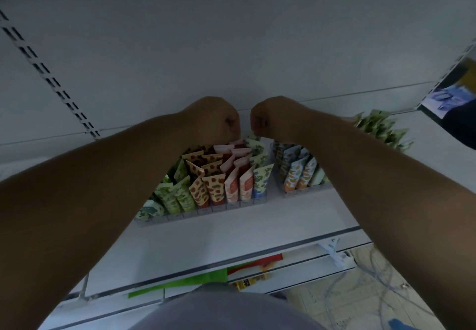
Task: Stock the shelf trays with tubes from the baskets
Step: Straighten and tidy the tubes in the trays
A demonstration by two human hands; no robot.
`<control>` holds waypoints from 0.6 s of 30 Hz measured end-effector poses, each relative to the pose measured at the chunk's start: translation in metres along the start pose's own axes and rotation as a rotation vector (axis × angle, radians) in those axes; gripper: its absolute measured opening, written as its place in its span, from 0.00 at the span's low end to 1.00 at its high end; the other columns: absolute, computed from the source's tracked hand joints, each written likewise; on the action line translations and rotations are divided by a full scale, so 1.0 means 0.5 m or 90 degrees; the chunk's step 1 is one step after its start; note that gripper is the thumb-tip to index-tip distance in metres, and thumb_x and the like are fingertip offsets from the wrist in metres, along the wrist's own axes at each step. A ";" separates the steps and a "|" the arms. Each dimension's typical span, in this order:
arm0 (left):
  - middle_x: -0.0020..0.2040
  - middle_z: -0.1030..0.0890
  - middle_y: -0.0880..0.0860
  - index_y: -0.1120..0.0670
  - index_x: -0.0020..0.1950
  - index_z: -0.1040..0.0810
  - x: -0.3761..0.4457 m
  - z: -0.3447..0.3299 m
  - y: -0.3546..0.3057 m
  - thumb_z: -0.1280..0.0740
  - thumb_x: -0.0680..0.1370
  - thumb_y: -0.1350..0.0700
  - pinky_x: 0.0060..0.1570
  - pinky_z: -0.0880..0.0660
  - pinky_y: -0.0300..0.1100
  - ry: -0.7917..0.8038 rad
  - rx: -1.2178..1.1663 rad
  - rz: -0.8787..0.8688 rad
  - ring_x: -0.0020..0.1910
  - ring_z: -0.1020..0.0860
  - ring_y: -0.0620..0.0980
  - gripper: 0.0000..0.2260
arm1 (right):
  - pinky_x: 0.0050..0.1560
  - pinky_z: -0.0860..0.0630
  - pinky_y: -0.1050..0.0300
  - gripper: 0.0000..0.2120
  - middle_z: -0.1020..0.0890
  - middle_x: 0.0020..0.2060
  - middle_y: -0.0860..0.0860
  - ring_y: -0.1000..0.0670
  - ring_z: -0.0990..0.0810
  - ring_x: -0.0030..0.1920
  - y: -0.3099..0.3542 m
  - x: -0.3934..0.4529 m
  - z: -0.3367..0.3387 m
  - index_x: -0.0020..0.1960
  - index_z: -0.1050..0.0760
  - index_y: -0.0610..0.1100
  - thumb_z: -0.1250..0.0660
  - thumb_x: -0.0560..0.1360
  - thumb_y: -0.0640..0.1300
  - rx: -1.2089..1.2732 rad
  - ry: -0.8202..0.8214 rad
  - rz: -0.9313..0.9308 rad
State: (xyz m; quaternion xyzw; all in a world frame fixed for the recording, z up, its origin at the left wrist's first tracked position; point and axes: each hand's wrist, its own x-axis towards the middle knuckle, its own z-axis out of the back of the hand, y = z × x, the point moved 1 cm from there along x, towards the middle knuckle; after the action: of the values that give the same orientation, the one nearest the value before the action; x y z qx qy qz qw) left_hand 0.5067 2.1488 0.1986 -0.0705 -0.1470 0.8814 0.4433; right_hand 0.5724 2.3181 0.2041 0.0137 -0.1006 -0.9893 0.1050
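Both hands, L [215,119] & R [268,118], curled above tubes [231,175]; grip unclear.

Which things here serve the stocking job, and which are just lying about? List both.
Job: tubes in the tray; second tray; left hand; right hand.
Lying about: green strip; cables; loose packets.

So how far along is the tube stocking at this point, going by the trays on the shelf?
Mostly done, by the look of it. The long clear tray holds packed rows of patterned tubes, and the second tray has orange and blue ones. In hand: the left hand and right hand reach over the back of the pink row; whether they hold a tube is hidden. No baskets are in view, so what remains cannot be judged.
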 end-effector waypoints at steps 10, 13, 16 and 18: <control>0.44 0.19 0.46 0.51 0.47 0.16 -0.012 -0.009 -0.002 0.29 0.75 0.54 0.44 0.34 0.35 -0.052 -0.012 0.057 0.42 0.25 0.42 0.04 | 0.40 0.39 0.62 0.04 0.18 0.46 0.46 0.47 0.21 0.47 -0.005 0.004 0.000 0.47 0.19 0.43 0.31 0.73 0.40 0.006 0.017 0.064; 0.45 0.18 0.45 0.50 0.48 0.16 -0.020 -0.009 -0.003 0.29 0.75 0.53 0.40 0.34 0.33 -0.057 -0.016 0.065 0.42 0.25 0.40 0.04 | 0.42 0.36 0.60 0.05 0.18 0.46 0.48 0.47 0.22 0.47 -0.009 0.005 -0.002 0.48 0.20 0.43 0.31 0.74 0.43 0.012 0.011 0.060; 0.43 0.22 0.42 0.49 0.52 0.18 -0.043 -0.005 -0.007 0.29 0.74 0.52 0.40 0.34 0.30 -0.090 -0.042 0.100 0.44 0.24 0.42 0.07 | 0.45 0.31 0.57 0.08 0.18 0.47 0.47 0.46 0.22 0.49 -0.005 0.004 -0.001 0.51 0.21 0.44 0.30 0.74 0.45 0.030 -0.027 0.072; 0.44 0.21 0.42 0.48 0.53 0.19 -0.071 0.004 -0.002 0.29 0.74 0.53 0.41 0.32 0.33 -0.141 -0.061 0.133 0.44 0.22 0.43 0.08 | 0.44 0.31 0.58 0.08 0.18 0.47 0.47 0.46 0.22 0.48 0.006 0.007 0.001 0.52 0.21 0.44 0.31 0.74 0.45 0.045 -0.061 0.091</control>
State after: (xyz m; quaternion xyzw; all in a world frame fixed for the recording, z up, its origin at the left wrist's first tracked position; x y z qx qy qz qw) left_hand 0.5279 2.1206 0.2004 -0.0090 -0.2286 0.9170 0.3268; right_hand 0.5695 2.3148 0.2050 -0.0371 -0.1413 -0.9746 0.1698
